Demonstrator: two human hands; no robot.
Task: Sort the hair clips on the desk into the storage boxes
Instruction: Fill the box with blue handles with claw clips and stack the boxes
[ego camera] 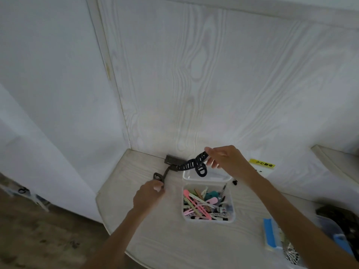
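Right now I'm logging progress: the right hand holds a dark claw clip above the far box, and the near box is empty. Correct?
Not quite. The head view shows the near box full of colourful flat clips. The right hand does hold the dark claw clip above the far box.

A yellow sticker (262,163) on the desk (155,239), just behind the clear box of hair clips (208,202), carries black Chinese characters reading "小心触电".

Two claw clips (191,164), both hand-held
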